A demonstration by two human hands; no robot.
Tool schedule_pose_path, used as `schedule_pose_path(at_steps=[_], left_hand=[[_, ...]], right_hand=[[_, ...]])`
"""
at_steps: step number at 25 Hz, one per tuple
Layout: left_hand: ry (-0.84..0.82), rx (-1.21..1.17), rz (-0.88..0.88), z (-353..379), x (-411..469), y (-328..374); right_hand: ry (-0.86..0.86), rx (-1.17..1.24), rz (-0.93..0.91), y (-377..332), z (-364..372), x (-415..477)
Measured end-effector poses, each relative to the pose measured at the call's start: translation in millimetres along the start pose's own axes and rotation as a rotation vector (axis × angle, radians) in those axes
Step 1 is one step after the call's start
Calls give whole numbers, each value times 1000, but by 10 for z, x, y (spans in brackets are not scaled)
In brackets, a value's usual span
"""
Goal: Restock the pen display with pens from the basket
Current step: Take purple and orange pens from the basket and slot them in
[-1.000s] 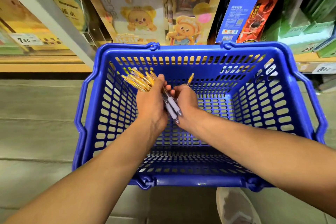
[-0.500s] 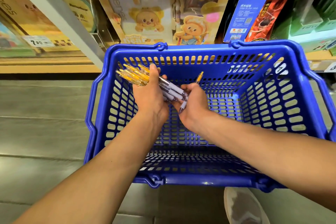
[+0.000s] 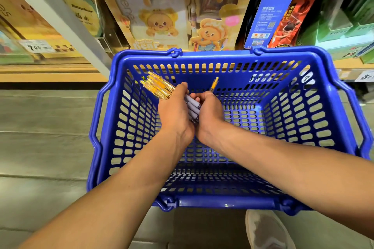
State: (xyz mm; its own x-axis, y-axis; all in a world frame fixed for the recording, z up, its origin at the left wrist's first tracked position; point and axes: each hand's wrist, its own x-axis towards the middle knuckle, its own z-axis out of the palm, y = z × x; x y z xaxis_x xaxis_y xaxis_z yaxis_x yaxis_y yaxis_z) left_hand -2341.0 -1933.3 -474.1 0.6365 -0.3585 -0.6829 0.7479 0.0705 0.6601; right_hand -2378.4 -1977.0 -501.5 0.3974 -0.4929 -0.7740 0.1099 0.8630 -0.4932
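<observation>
I see both hands inside the blue basket, above its mesh floor. The left hand grips a bundle of pens: yellow ends fan up-left toward the basket's far-left corner, grey grip ends point down between the palms. The right hand curls round a single pen, its yellow end sticking up past the fingers, close against the bundle. The bear-printed display stands on the shelf just behind the basket. A shoe is beside the near rim.

Grey floor w/ blue basket & shoe
</observation>
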Motion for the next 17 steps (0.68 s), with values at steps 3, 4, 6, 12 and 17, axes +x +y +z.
schedule_pose_path(at_steps=[3,4,6,12,17], left_hand=[[-23,24,4,8,17,0],[-31,30,7,10,32,17],[-59,2,3,7,66,81],[-272,91,-61,-9,42,121],[-327,110,-91,-19,-211,226]], right_hand=[[-4,-39,-21,-18,9,31],[-19,-91,-38,-36,5,43],[-67,-225,-69,-78,-5,46],[-138,-869,-254,-333,-279,31],[-244,-761,-191,-633,-438,-199]])
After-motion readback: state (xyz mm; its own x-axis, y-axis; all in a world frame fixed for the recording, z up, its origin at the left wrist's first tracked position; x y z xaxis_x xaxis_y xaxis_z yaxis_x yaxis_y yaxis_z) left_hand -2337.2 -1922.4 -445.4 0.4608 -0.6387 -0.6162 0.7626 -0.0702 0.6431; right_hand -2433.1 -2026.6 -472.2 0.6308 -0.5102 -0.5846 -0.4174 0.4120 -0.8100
